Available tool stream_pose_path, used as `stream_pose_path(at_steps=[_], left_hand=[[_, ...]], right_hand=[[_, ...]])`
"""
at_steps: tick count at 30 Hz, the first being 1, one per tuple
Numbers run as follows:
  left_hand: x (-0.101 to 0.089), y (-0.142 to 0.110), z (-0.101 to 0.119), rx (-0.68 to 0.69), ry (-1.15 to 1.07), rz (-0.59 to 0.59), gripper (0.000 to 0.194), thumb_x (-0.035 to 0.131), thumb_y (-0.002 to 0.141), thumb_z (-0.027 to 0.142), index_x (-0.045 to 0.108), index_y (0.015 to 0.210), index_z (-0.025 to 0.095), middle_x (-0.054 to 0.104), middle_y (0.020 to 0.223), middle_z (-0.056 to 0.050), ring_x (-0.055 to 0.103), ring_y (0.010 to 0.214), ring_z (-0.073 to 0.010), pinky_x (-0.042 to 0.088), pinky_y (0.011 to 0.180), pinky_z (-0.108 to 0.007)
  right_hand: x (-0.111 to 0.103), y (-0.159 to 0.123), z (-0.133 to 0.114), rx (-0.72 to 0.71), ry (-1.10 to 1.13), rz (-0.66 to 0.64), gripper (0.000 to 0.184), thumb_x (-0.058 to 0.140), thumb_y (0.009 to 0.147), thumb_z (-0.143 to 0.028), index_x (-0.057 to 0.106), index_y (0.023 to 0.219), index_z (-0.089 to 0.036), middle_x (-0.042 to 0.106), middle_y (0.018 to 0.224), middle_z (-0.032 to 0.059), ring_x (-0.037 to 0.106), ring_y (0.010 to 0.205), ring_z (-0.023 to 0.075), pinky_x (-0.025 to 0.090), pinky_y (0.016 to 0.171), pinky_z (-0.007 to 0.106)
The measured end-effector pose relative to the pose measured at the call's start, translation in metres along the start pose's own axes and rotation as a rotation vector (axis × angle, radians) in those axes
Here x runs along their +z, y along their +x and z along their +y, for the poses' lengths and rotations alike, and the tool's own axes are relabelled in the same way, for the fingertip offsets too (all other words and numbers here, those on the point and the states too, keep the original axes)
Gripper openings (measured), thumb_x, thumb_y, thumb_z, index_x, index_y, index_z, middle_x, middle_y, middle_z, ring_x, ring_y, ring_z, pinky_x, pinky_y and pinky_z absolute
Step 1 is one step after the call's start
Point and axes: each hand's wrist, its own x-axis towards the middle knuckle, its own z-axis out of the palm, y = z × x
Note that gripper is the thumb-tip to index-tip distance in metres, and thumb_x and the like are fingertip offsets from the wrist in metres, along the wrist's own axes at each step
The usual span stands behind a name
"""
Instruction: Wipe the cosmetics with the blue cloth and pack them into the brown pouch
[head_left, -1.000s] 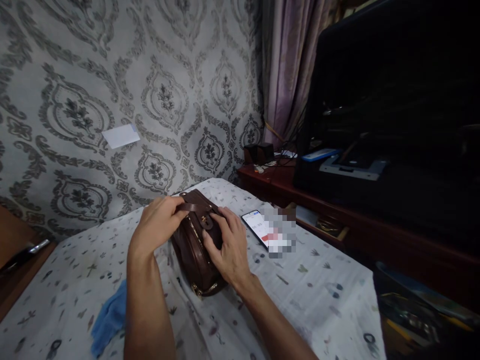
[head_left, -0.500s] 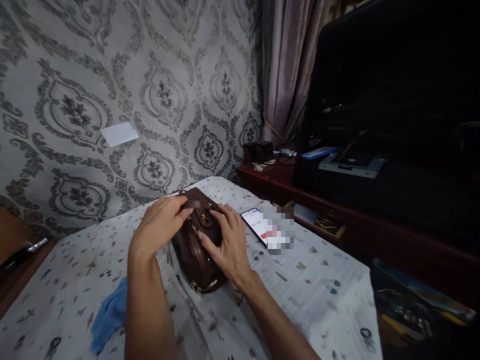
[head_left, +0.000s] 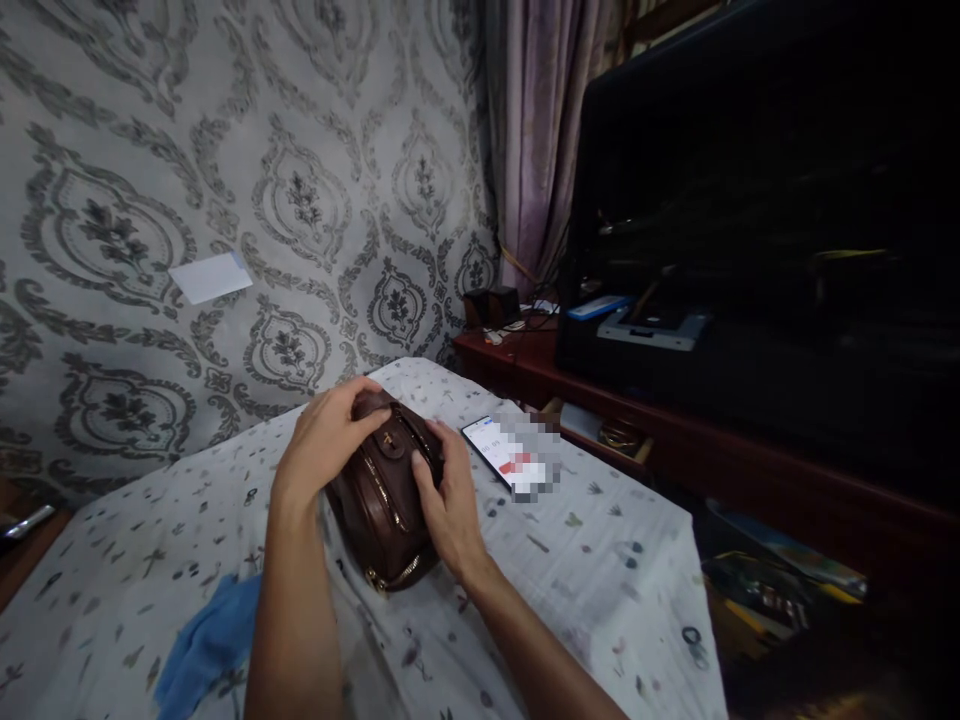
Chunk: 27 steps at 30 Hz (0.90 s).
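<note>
A brown leather handbag [head_left: 390,480] with gold zips and a gold clasp on a small tab lies on the patterned white bedding. My left hand [head_left: 334,425] grips its far left end, fingers curled over the top and thumb pressed near the tab. At the bag's right side is my right hand [head_left: 450,495], its thumb on the top and its fingers along the side wall. A phone [head_left: 495,450] with a lit screen lies to the right, apart from the bag.
A blue cloth [head_left: 210,640] lies left of my left forearm. Along the right stands a dark red desk [head_left: 510,350] with a partly open drawer [head_left: 619,435] and a large black screen [head_left: 735,200]. The patterned wall [head_left: 300,200] rises behind the bedding [head_left: 592,600].
My right hand has slid from the bag's top to its right side. The strap that crossed near the clasp no longer shows there. The view has shifted slightly right.
</note>
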Motion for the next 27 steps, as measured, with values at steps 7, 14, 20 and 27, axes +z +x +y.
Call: stream_pose_path(at_steps=[7, 14, 20, 27], left_hand=[[0.022, 0.010, 0.013, -0.015, 0.095, 0.042, 0.019, 0.057, 0.086, 0.035, 0.065, 0.075, 0.022, 0.064, 0.071, 0.000, 0.056, 0.070, -0.0191, 0.038, 0.064, -0.027], [0.024, 0.011, 0.015, -0.052, 0.109, 0.135, 0.019, 0.055, 0.087, 0.033, 0.057, 0.070, 0.023, 0.059, 0.067, 0.000, 0.052, 0.068, -0.0195, 0.036, 0.065, -0.028], [0.024, 0.010, 0.018, -0.042, 0.054, 0.090, 0.020, 0.056, 0.083, 0.031, 0.054, 0.065, 0.022, 0.052, 0.061, 0.002, 0.049, 0.063, -0.0175, 0.032, 0.061, -0.027], [0.019, 0.007, 0.019, 0.041, -0.012, -0.020, 0.022, 0.059, 0.081, 0.031, 0.055, 0.062, 0.021, 0.054, 0.059, 0.002, 0.048, 0.061, -0.0160, 0.034, 0.059, -0.026]], right_hand=[[-0.003, 0.001, 0.004, 0.099, 0.159, 0.043, 0.036, 0.040, 0.102, -0.038, 0.060, 0.126, -0.020, 0.065, 0.130, 0.0113, 0.060, 0.122, 0.0219, 0.045, 0.109, 0.044], [-0.002, 0.003, 0.008, 0.109, 0.187, 0.049, 0.034, 0.048, 0.098, -0.038, 0.063, 0.123, -0.020, 0.067, 0.127, 0.0116, 0.061, 0.119, 0.0240, 0.045, 0.108, 0.046], [0.000, 0.002, 0.006, 0.112, 0.196, 0.055, 0.035, 0.047, 0.097, -0.039, 0.063, 0.122, -0.020, 0.067, 0.126, 0.0117, 0.061, 0.119, 0.0246, 0.044, 0.108, 0.047], [0.000, 0.002, 0.006, 0.102, 0.190, 0.044, 0.034, 0.046, 0.098, -0.038, 0.062, 0.122, -0.020, 0.066, 0.126, 0.0113, 0.060, 0.118, 0.0240, 0.044, 0.108, 0.045]])
